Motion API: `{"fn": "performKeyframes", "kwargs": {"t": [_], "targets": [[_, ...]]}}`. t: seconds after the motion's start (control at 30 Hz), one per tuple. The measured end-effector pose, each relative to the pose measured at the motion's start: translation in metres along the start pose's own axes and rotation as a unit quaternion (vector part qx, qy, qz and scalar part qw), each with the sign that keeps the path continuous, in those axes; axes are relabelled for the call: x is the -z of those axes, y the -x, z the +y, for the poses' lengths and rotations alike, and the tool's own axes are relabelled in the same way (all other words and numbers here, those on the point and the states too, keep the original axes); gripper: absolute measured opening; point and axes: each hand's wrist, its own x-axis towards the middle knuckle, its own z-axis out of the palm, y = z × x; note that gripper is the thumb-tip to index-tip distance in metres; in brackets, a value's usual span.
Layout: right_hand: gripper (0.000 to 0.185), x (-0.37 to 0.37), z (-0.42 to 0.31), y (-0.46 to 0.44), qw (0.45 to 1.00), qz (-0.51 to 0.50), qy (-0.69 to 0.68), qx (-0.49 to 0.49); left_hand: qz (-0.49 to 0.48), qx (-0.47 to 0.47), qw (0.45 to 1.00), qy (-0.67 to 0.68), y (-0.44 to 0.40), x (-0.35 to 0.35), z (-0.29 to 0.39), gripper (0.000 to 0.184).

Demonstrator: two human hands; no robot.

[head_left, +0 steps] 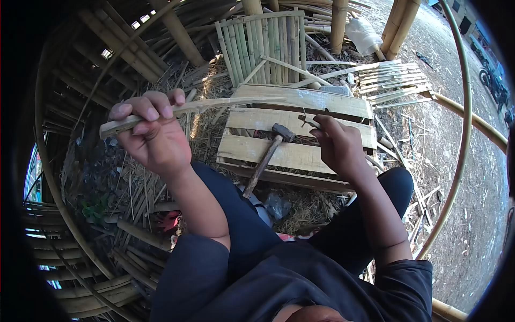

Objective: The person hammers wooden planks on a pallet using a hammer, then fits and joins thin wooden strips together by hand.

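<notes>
My left hand is raised at the left, its fingers wrapped round the thick end of a split bamboo strip. The strip's thin end reaches right, over a low slatted wooden bench. Above the bench's right half, my right hand pinches a small dark piece with a thin reddish part; what it is cannot be made out. A hammer with a wooden handle lies on the bench between my hands, its metal head on the slats and its handle pointing toward my lap.
Behind the bench stands a bamboo slat panel. Another slatted piece lies at the back right. Bamboo poles rise behind. A curved bamboo strip arcs at the right. Bamboo offcuts litter the ground at the left.
</notes>
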Motion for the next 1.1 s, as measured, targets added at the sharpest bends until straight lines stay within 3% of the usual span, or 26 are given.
{"fn": "performKeyframes", "kwargs": {"t": [0.13,0.23,0.33,0.43,0.53,0.67,0.77,0.9,1.03,1.1], "targets": [[0.024,0.012,-0.004,-0.005,0.998,-0.007,0.024,0.063,-0.112,-0.067,0.988,-0.085,0.001,-0.01,0.008,0.035],[0.021,0.014,-0.002,-0.007,0.994,-0.006,0.051,0.092,-0.146,-0.075,0.921,-0.354,0.006,-0.021,0.008,0.041],[0.021,0.015,0.001,-0.008,0.997,0.002,0.041,0.06,-0.162,0.037,0.922,-0.351,0.014,-0.031,-0.02,0.05],[0.021,0.026,0.012,-0.013,0.999,0.018,0.03,0.004,-0.268,0.054,0.874,-0.402,0.02,-0.031,-0.051,0.058],[0.02,0.035,0.036,-0.018,0.997,0.035,0.062,-0.007,-0.328,0.151,0.845,-0.394,0.036,-0.045,-0.068,0.063],[0.02,0.044,0.045,-0.041,0.994,0.049,0.094,-0.005,-0.435,0.214,0.814,-0.321,0.07,-0.037,-0.12,0.059],[0.011,0.045,0.059,-0.067,0.99,-0.039,0.104,-0.086,-0.489,0.236,0.779,-0.312,0.099,-0.028,-0.157,0.055],[0.015,0.03,0.1,-0.075,0.972,-0.084,0.034,-0.215,-0.497,0.253,0.771,-0.308,0.136,-0.022,-0.192,0.06],[0.03,0.01,0.135,-0.061,0.969,-0.089,0.046,-0.228,-0.481,0.29,0.769,-0.306,0.136,-0.029,-0.193,0.061],[0.034,0.007,0.142,-0.062,0.947,-0.132,0.0,-0.292,-0.482,0.311,0.762,-0.3,0.142,-0.031,-0.192,0.062]]}}
